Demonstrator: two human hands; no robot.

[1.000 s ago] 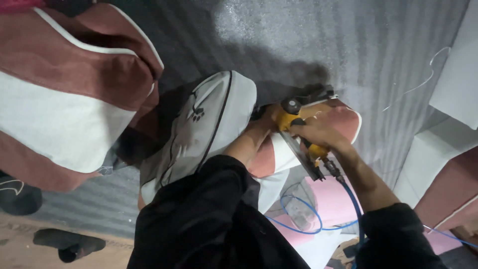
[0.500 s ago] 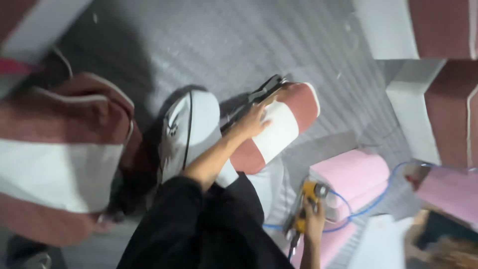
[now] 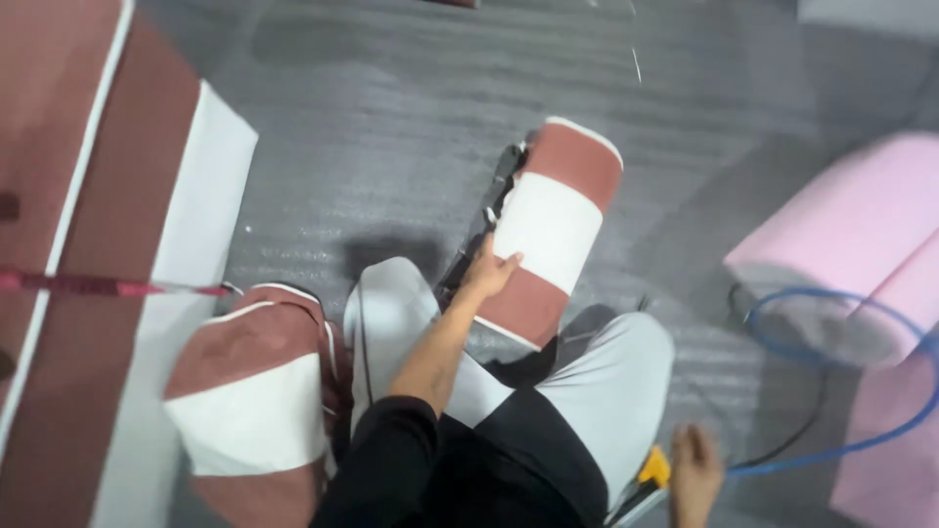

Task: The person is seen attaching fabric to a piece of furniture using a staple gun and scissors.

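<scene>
Taking the maroon-and-white cushioned armrest (image 3: 553, 230) as the landmark: far to its left lies a large flat upholstered panel (image 3: 108, 244) in the same maroon and white, with a thin red strap (image 3: 98, 286) across it. Nearer, left and below the armrest, a smaller padded piece (image 3: 249, 391) with matching stripes stands beside the person's grey-trousered knee (image 3: 386, 313).

The left hand (image 3: 492, 272) rests on the armrest's lower left edge, fingers spread flat against the white band and the dark frame (image 3: 479, 235) running down its side; this looks like steadying it upright on the grey floor (image 3: 391, 127) rather than a closed grasp. The armrest itself stands tilted, its base just in front of the person's legs.

Below and right of the armrest, at the bottom edge, the right hand (image 3: 696, 469) sits by a yellow tool (image 3: 653, 469); whether its fingers are closed on it I cannot tell. A blue hose (image 3: 831, 342) loops away from there, to the armrest's right, over pink foam blocks (image 3: 861, 244) that crowd that side.
</scene>
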